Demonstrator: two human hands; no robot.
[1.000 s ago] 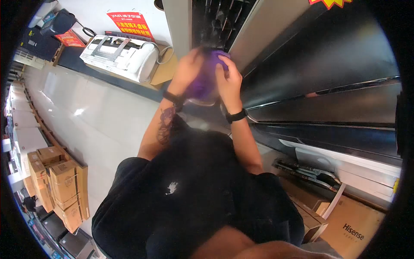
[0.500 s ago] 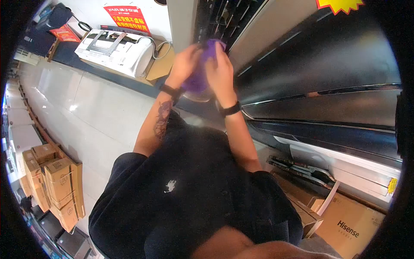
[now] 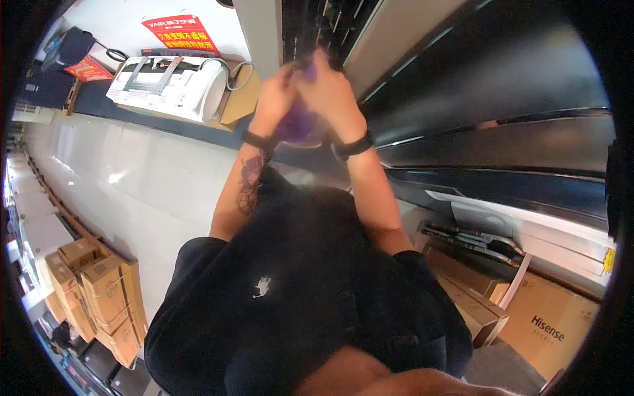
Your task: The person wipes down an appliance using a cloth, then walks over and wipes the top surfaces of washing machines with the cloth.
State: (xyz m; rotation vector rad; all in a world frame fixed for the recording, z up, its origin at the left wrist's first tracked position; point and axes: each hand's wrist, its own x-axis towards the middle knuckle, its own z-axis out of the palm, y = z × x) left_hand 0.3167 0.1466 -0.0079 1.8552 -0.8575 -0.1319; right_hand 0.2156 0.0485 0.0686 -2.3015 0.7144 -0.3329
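Observation:
Both my hands are raised at the top middle of the head view, meeting around a purple, thin-looking item (image 3: pixel 300 127) with a paler, see-through lower edge. Motion blur hides its exact kind. My left hand (image 3: pixel 274 99) is closed at its left side, fingers curled toward the upper part. From the right, my right hand (image 3: pixel 330 92) lies across the item's upper part, closed on it, with one finger pointing up. A black band circles each wrist. Behind the hands stands a dark, slotted panel (image 3: pixel 323 26).
Left of my hands, a white air-conditioner unit (image 3: pixel 172 86) rests on cardboard over a dark ledge, below a red sign (image 3: pixel 179 34). Large dark glossy panels (image 3: pixel 489 86) rise at right. Cartons (image 3: pixel 109 290) stand at lower left, a Hisense box (image 3: pixel 548 330) at lower right.
My right hand has moved over toward the left hand, so the two now meet and cover more of the purple item's upper part. The view has shifted slightly.

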